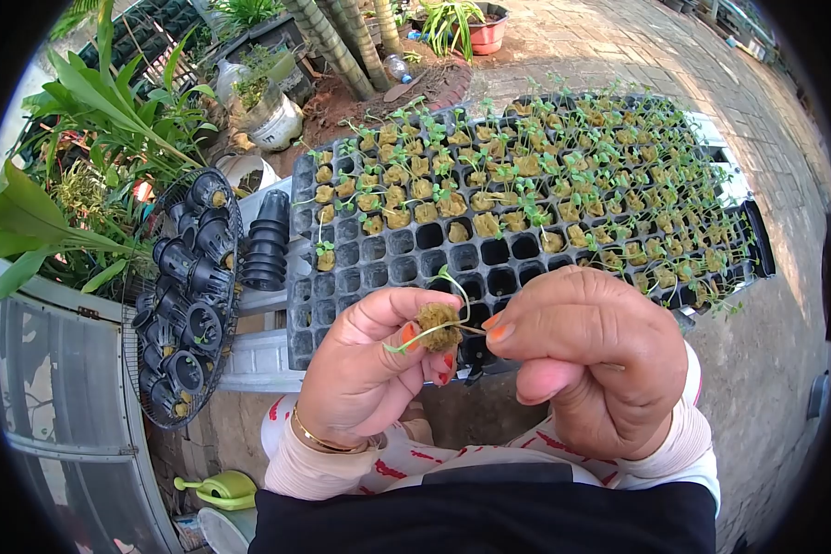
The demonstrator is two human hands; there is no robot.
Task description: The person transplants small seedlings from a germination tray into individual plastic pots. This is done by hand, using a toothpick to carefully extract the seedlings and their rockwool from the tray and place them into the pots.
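Between its thumb and fingers, my left hand [374, 365] holds a brown growing plug [439, 328] with a thin green seedling [460, 288] curling out of it. My right hand [591, 360] is just to the right, thumb and index finger pinched on a thin stick-like piece [472, 330] whose other end touches the plug. Both hands are above the near edge of a black seedling tray [349, 254]. Many of its cells hold similar plugs with sprouts; several near cells have none.
A wire basket [234, 268] of black net pots stands left of the tray, beside a stack of black pots [268, 235]. Leafy plants [111, 111] and a white bucket [277, 125] are farther back. A green watering can [222, 489] sits low at left.
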